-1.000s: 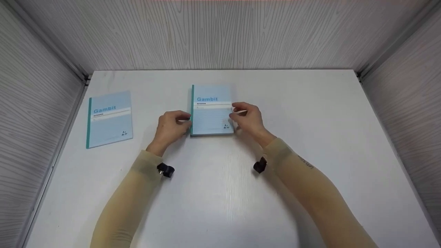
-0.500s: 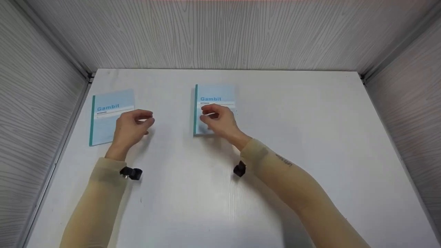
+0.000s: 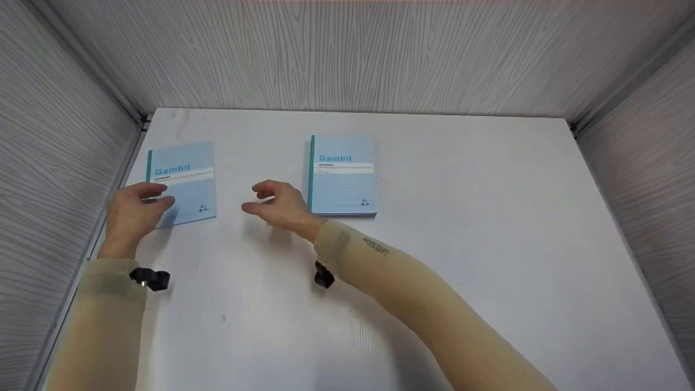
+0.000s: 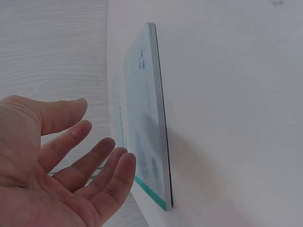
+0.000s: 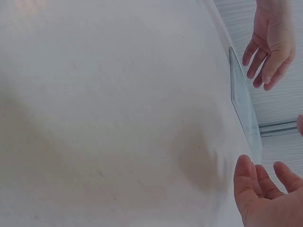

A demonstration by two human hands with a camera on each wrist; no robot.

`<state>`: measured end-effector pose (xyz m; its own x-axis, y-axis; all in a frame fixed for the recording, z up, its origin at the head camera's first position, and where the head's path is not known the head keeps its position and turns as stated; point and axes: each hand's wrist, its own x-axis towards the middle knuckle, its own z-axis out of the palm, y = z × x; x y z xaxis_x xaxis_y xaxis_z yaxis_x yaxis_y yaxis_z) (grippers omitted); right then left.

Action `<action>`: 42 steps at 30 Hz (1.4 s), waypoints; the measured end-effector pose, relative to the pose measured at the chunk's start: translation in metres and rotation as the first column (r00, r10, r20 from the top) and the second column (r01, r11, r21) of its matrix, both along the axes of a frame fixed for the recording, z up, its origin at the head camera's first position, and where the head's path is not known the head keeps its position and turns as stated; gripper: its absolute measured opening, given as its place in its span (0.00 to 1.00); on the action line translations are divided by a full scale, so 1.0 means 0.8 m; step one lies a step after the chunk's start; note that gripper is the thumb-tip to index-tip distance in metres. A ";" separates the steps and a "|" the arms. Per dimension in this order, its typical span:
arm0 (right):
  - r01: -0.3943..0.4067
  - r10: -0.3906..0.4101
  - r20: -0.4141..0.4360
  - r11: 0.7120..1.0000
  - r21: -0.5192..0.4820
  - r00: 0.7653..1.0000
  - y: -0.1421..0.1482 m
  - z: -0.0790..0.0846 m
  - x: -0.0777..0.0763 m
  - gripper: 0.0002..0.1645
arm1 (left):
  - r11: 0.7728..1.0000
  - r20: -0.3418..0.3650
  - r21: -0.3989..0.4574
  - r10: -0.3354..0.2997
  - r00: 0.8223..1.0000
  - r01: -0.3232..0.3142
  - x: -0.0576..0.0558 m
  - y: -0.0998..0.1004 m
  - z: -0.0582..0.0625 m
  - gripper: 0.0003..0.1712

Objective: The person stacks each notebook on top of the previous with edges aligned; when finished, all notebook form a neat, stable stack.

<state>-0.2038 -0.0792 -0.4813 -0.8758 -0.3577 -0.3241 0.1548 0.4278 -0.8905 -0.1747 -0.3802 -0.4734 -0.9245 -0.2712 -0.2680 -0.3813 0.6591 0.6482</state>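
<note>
A light blue Gambit notebook [image 3: 190, 190] with a green spine lies flat and slightly turned at the table's left. Over its lower left part hovers my left hand [image 3: 133, 214], fingers loosely bent and holding nothing. In the left wrist view a gap shows between the left hand [image 4: 80, 165] and the notebook [image 4: 147, 113]. My right hand [image 3: 279, 205] is above the table between this notebook and a thicker stack of matching notebooks [image 3: 345, 187]. Its fingers are spread and grip nothing. In the right wrist view both hands appear, with the left notebook [image 5: 244, 104] beyond.
The white table [image 3: 467, 228] stretches to the right and front. Wood-grain panels [image 3: 347, 54] stand along its back and both sides. A small black wrist camera [image 3: 152, 278] hangs at the left sleeve, another camera [image 3: 324, 275] at the right.
Both hands have left the notebook stack and moved left. My left hand passed across to the single notebook's left side; my right hand crossed over the stack. The notebooks stayed in place.
</note>
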 end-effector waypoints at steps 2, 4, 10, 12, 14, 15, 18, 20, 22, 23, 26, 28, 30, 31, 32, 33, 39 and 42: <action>0.020 -0.020 0.028 1.000 0.016 0.999 -0.011 -0.001 0.000 0.33 | 1.000 0.018 -0.027 0.008 1.000 -0.007 0.001 -0.009 -0.001 0.33; 0.034 -0.035 0.041 0.999 0.028 0.999 -0.019 -0.002 -0.001 0.34 | 0.998 0.038 -0.067 0.006 0.999 -0.004 0.000 -0.015 -0.002 0.33; 0.051 -0.051 0.075 0.999 0.014 0.996 -0.030 -0.011 -0.004 0.35 | 0.989 0.097 -0.148 -0.003 0.995 0.017 -0.008 -0.016 -0.013 0.36; 0.046 -0.046 0.084 0.999 0.012 0.995 -0.033 -0.013 -0.005 0.35 | 0.986 0.104 -0.166 0.007 0.995 0.011 -0.010 -0.014 -0.018 0.37; 0.038 -0.038 0.085 0.999 0.010 0.996 -0.034 -0.013 -0.005 0.36 | 0.983 0.101 -0.182 0.014 0.995 0.004 -0.011 -0.011 -0.020 0.37; 0.034 -0.035 0.084 0.999 0.011 0.996 -0.034 -0.013 -0.005 0.36 | 0.982 0.097 -0.190 0.014 0.995 0.005 -0.011 -0.010 -0.021 0.37; 0.028 -0.029 0.074 0.999 0.019 0.997 -0.034 -0.014 -0.005 0.36 | 0.979 0.087 -0.204 0.000 0.996 0.018 -0.011 -0.007 -0.023 0.36; 0.022 -0.023 0.072 1.000 0.020 0.997 -0.034 -0.015 -0.006 0.35 | 0.977 0.087 -0.209 -0.020 0.996 0.038 -0.010 -0.005 -0.023 0.35; 0.015 -0.017 0.074 1.000 0.022 0.997 -0.034 -0.015 -0.006 0.35 | 0.978 0.093 -0.200 -0.039 0.995 0.057 -0.007 -0.002 -0.023 0.36; 0.015 -0.016 0.081 1.000 0.022 0.997 -0.033 -0.014 -0.006 0.36 | 0.979 0.094 -0.194 -0.048 0.994 0.065 -0.006 -0.001 -0.023 0.36; 0.005 -0.007 0.093 1.000 0.025 0.996 -0.033 -0.013 -0.005 0.36 | 0.982 0.087 -0.170 -0.071 0.994 0.085 0.000 0.004 -0.025 0.38; -0.002 0.000 0.098 1.000 0.027 0.995 -0.032 -0.011 -0.003 0.37 | 0.984 0.077 -0.155 -0.080 0.994 0.091 0.004 0.009 -0.027 0.39; -0.013 0.011 0.098 1.000 0.024 0.995 -0.031 -0.010 -0.001 0.37 | 0.986 0.066 -0.139 -0.084 0.994 0.093 0.007 0.016 -0.028 0.40; -0.021 0.019 0.097 1.000 0.023 0.995 -0.030 -0.010 0.000 0.37 | 0.987 0.061 -0.135 -0.085 0.995 0.093 0.009 0.019 -0.028 0.40; -0.029 0.027 0.097 0.999 0.018 0.995 -0.030 -0.009 0.001 0.37 | 0.988 0.057 -0.129 -0.084 0.995 0.090 0.010 0.023 -0.029 0.40; -0.038 0.036 0.096 0.999 0.014 0.995 -0.030 -0.009 0.002 0.37 | 0.988 0.053 -0.125 -0.083 0.995 0.089 0.010 0.026 -0.029 0.39; -0.073 0.073 0.082 0.997 0.003 0.994 -0.028 -0.011 0.004 0.37 | 0.999 0.021 -0.038 -0.026 0.999 0.027 0.011 0.031 -0.032 0.38; -0.063 0.064 0.088 0.998 -0.009 0.994 -0.025 -0.015 0.003 0.36 | 0.994 0.030 0.095 0.058 0.998 -0.061 0.013 0.024 -0.033 0.36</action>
<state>-0.2018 -0.0996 -0.4931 -0.8196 -0.4140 -0.3961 0.2053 0.4333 -0.8776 -0.1646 -0.3609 -0.4999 -0.8994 -0.2970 -0.3206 -0.4364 0.5698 0.6963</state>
